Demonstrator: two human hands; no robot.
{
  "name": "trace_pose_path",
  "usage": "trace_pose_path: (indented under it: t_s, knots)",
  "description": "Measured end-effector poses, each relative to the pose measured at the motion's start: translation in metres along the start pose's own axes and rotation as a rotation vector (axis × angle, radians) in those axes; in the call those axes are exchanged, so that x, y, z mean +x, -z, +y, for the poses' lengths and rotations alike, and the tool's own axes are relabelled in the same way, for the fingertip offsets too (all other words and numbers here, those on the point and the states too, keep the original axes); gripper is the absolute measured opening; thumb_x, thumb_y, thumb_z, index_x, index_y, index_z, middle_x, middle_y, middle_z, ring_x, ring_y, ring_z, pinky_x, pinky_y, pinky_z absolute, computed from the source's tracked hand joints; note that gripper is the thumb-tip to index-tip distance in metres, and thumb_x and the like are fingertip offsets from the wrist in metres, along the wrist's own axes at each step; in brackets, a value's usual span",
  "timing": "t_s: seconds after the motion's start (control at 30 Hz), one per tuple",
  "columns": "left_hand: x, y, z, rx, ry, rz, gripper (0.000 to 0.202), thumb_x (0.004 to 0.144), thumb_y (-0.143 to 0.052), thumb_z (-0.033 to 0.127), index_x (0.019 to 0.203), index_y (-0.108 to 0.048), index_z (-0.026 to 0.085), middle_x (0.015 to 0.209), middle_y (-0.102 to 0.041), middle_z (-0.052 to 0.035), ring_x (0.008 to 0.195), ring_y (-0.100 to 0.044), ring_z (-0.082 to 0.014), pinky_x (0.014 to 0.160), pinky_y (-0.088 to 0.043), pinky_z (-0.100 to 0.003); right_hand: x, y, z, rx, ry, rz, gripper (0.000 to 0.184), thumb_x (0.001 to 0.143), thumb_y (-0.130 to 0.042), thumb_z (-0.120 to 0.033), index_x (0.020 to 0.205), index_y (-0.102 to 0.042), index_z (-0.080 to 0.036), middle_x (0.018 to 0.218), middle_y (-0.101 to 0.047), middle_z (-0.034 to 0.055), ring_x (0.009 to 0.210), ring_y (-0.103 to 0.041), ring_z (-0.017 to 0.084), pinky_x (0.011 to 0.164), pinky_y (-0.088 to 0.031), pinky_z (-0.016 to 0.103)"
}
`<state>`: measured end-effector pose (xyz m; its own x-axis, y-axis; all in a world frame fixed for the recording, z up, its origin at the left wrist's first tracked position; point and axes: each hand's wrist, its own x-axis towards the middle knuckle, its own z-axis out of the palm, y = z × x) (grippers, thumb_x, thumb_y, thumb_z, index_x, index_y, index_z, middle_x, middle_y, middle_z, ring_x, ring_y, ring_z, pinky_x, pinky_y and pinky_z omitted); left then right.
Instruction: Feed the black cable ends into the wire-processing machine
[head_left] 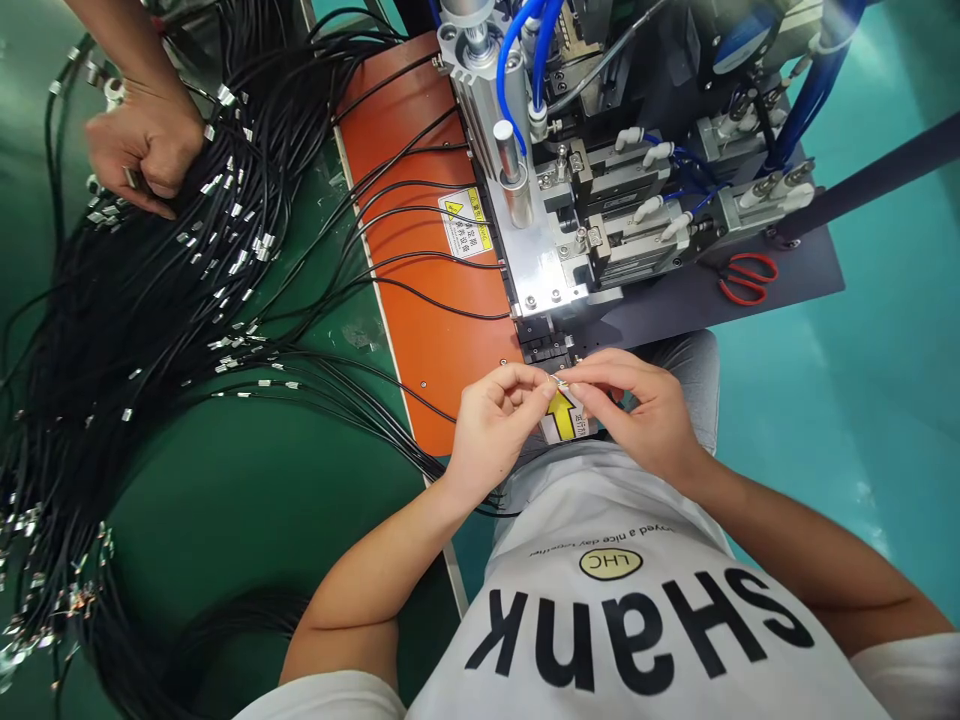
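Note:
My left hand [495, 420] and my right hand [637, 400] meet at the near end of the machine, fingertips pinched together. Between them is a small light-coloured cable end [559, 382]; its finer detail is too small to make out. A black cable [427, 402] runs across the orange plate and disappears behind my left hand. Just below the fingertips shows a label with a yellow arrow [561, 415]. Beyond my hands stands the metal machine [525, 270], with several black cables lying in a row along its left edge.
A large bundle of black cables [172, 300] with silvery ends covers the green table [247, 500] at left. Another person's hand [146, 145] rests on it. The orange plate [420, 340] carries a warning label [465, 222]. Red-handled scissors [748, 278] lie right of the machine.

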<state>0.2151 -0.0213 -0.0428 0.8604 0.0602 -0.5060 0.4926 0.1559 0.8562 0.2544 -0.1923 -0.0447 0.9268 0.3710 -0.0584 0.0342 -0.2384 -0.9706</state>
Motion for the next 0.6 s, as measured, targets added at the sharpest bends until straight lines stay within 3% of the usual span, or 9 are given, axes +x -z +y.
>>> trace_pose_path:
  t_s: [0.37,0.6]
  knots:
    - [0.0003,-0.0001,0.0006,0.022,-0.028,0.009,0.024,0.082,-0.072,0.039,0.086,-0.066,0.016,0.066,-0.054,0.0024,0.055,-0.047,-0.0063,0.053,-0.046,-0.019,0.0031,-0.0064,0.0008,-0.006,-0.015,0.070,0.008,0.084,-0.072,-0.025,0.089,-0.078,-0.027,0.087,-0.072,0.0015,0.076,-0.062,0.016,0.061,-0.046,0.030]
    - [-0.0009,-0.0008,-0.0003,0.074,-0.081,-0.019,0.024,0.084,-0.070,0.038,0.093,-0.067,0.016,0.076,-0.060,-0.0008,0.061,-0.051,-0.0079,0.056,-0.047,-0.020,0.0069,-0.0086,0.0044,-0.012,-0.011,0.089,0.009,0.087,-0.066,-0.021,0.079,-0.070,-0.022,0.081,-0.068,0.0017,0.074,-0.059,0.016,0.062,-0.043,0.031]
